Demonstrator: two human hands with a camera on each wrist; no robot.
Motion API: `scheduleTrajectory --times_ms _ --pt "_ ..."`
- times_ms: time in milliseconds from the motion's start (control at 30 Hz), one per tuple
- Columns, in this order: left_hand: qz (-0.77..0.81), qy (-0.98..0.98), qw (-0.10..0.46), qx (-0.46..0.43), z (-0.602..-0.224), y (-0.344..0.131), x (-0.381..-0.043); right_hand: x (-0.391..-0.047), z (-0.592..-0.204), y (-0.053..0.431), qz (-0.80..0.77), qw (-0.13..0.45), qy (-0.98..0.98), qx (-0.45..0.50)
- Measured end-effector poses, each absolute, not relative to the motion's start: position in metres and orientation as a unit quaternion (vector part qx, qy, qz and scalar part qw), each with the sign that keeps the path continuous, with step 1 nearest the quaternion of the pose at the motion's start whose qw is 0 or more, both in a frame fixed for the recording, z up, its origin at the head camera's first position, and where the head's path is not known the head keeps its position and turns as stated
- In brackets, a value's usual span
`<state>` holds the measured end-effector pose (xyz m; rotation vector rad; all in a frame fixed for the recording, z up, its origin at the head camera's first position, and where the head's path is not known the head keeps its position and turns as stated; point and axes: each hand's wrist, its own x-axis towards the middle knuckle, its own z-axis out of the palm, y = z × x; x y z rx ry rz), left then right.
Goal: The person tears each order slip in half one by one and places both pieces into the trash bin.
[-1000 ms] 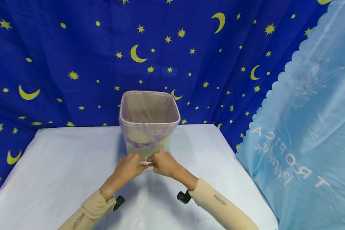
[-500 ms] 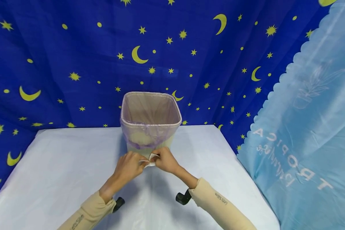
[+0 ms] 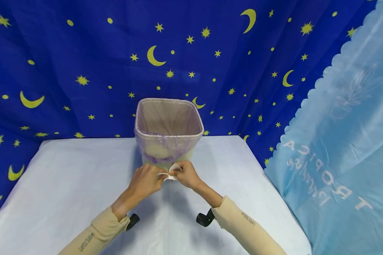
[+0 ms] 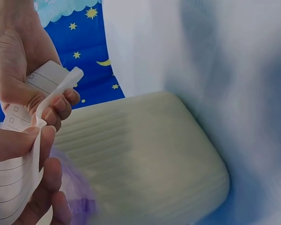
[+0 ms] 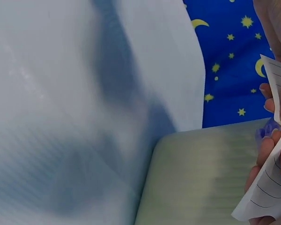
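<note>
Both hands pinch a lined white sheet of paper [image 3: 171, 177] in front of the bin. My left hand [image 3: 147, 180] grips its left part and my right hand [image 3: 187, 175] the right part, fingertips close together. In the left wrist view the paper [image 4: 9, 187] is creased and narrows between the two hands, with small printed boxes on the far piece. A flap of the paper [image 5: 267, 187] fans out below the fingers in the right wrist view. Behind the hands stands a pale bin [image 3: 170, 136], lined with a see-through purple bag [image 3: 156, 143] folded over its rim.
The bin stands upright on a white-covered table [image 3: 83, 177], near its back edge. A blue curtain with yellow moons and stars [image 3: 92, 63] hangs behind, and a light blue cloth [image 3: 344, 141] hangs at the right. Black camera mounts [image 3: 205, 218] stick out beneath the wrists.
The paper between the fists has gone from a narrow strip to a twisted shape with a flap raised at the right hand. The right hand has turned and both hands shifted slightly upward in view.
</note>
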<state>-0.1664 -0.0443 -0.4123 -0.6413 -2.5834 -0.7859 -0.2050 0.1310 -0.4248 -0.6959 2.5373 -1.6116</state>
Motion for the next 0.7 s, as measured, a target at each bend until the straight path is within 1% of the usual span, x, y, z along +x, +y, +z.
scheduleTrajectory --times_ms 167,267,400,567,700 --pt "-0.277 -0.910 0.193 -0.241 -0.407 -0.043 -0.165 -0.205 -0.424 0.133 -0.526 0.031 0.821 -0.220" --pt "-0.282 -0.907 0.187 -0.251 -0.401 -0.041 -0.162 -0.205 -0.424 0.136 -0.486 0.006 0.841 -0.238" --pt "-0.289 -0.899 0.172 -0.279 -0.389 -0.045 -0.156 -0.201 -0.416 0.143 -0.415 -0.031 0.861 -0.292" --pt "-0.280 -0.881 0.174 -0.339 -0.365 -0.056 -0.153 -0.191 -0.382 0.150 -0.352 -0.041 0.858 -0.372" --pt "-0.258 -0.877 0.181 -0.363 -0.345 -0.061 -0.155 -0.185 -0.350 0.154 -0.311 -0.067 0.851 -0.418"
